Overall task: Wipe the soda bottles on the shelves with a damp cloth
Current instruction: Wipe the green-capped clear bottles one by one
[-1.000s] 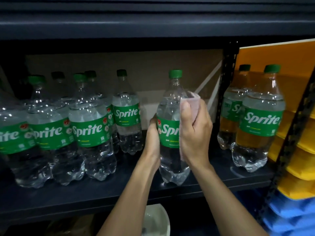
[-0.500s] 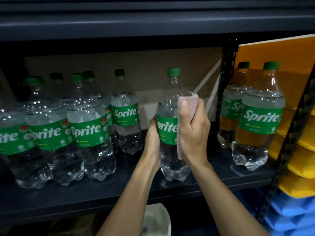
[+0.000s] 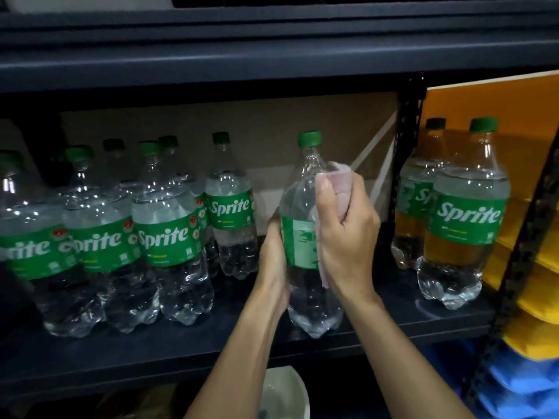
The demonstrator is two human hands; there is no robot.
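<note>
A clear Sprite bottle (image 3: 302, 213) with a green cap stands in the middle of the dark shelf (image 3: 211, 343), its label's back side facing me. My left hand (image 3: 273, 264) grips its left side at label height. My right hand (image 3: 348, 234) holds a folded pink cloth (image 3: 340, 184) against the bottle's right shoulder and label, thumb up along the cloth's edge. Several more Sprite bottles (image 3: 166, 237) crowd the shelf to the left. Two others (image 3: 467, 225) stand at the right end.
The shelf above (image 3: 272, 65) hangs low over the bottle caps. A black perforated upright (image 3: 406, 152) stands behind the held bottle. Yellow bins (image 3: 532, 267) and blue bins (image 3: 520, 385) flank the right side. A white bowl (image 3: 284, 394) sits below the shelf.
The held bottle has turned, so its Sprite lettering now faces away. My right hand with the cloth has shifted slightly round the bottle's right side.
</note>
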